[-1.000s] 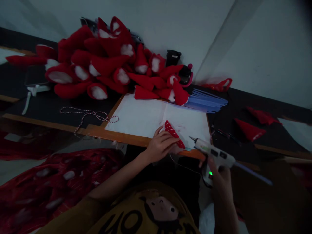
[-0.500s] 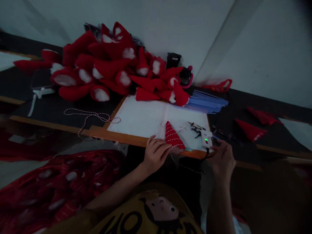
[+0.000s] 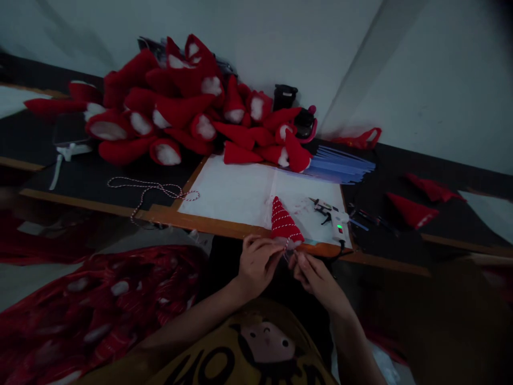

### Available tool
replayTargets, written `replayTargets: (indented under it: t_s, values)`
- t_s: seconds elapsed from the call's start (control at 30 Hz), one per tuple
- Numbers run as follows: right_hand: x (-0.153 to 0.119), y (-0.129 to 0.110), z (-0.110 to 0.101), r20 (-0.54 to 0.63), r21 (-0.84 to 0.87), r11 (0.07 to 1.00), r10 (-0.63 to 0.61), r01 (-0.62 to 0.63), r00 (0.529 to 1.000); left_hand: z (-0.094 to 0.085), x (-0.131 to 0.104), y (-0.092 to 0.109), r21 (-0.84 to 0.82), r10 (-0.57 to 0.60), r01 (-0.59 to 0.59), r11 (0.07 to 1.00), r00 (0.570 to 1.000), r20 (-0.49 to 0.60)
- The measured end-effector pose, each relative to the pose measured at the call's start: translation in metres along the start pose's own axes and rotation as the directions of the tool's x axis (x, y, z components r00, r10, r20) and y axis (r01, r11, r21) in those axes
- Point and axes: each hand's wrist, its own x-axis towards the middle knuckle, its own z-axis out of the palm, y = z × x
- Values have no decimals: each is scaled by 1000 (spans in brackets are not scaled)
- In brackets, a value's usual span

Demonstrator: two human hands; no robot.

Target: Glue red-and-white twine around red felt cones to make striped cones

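A red felt cone (image 3: 284,222), wound with red-and-white twisted cord (image 3: 287,246), lies at the table's front edge with white stuffing (image 3: 292,245) at its wide end. My left hand (image 3: 258,262) pinches the loose cord just below that end. Close by on the right, my right hand (image 3: 316,275) has its fingers closed beside the cord; what they hold is too dark and small to make out. To the right of the cone rests a white glue gun (image 3: 339,224) with a green light, a glue stick (image 3: 359,224) in its back and its nozzle facing left.
A large heap of stuffed red cones (image 3: 172,101) fills the back left. Blue glue sticks (image 3: 340,166) lie behind the white sheet (image 3: 232,187). More cord (image 3: 154,186) lies left, red felt pieces (image 3: 412,211) right. A bag of wrapped cones (image 3: 132,305) stands below on the left.
My right hand has moved left from beside the glue gun to the cone's wide end. My left hand has shifted slightly down, and the cord now stands away from the cone between my hands.
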Motion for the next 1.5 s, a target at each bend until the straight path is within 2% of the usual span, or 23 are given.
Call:
replayTargets:
  t_s: [0.2, 0.43, 0.6, 0.87, 1.1, 1.2, 1.27, 1.3, 1.37, 1.43, 1.5]
  values:
    - [18, -7, 8, -4, -48, 998, -28, 28, 1000, -2, -6, 1, 40, -77, 74, 996, 994, 71]
    - [25, -3, 15, -22, -59, 988, -147, 146, 989, -8, -8, -2, 94, -16, 9, 996, 997, 74]
    - [23, -2, 20, -71, -38, 989, -147, 145, 987, -9, -5, -4, 65, 41, -42, 997, 999, 19]
    - [22, 2, 21, -99, 68, 990, -117, 124, 988, -10, -10, -11, 59, 86, -88, 994, 996, 31]
    - [26, -11, 24, -106, -114, 970, -224, 212, 969, -9, -17, -6, 42, 118, -119, 992, 993, 30]
    - [23, -12, 25, -149, -156, 965, -235, 212, 960, -11, -18, -14, 80, 117, -124, 989, 989, 88]
    - [17, -9, 22, -132, -196, 953, -259, 231, 957, -18, -13, -35, 184, 48, -68, 981, 993, 107]
    - [13, -5, 20, -114, -224, 944, -272, 242, 955, -23, -9, -49, 250, -14, -6, 968, 997, 80]
    - [4, 3, 13, -113, -285, 921, -309, 267, 945, -36, 4, -80, 339, -167, 180, 924, 984, -68]
    - [-3, 12, 3, -234, -333, 905, -351, 264, 907, -53, 21, -100, 308, -285, 333, 891, 940, -190]
    - [-8, 20, -6, -442, -335, 911, -378, 242, 814, -70, 37, -98, 193, -332, 407, 893, 884, -330]
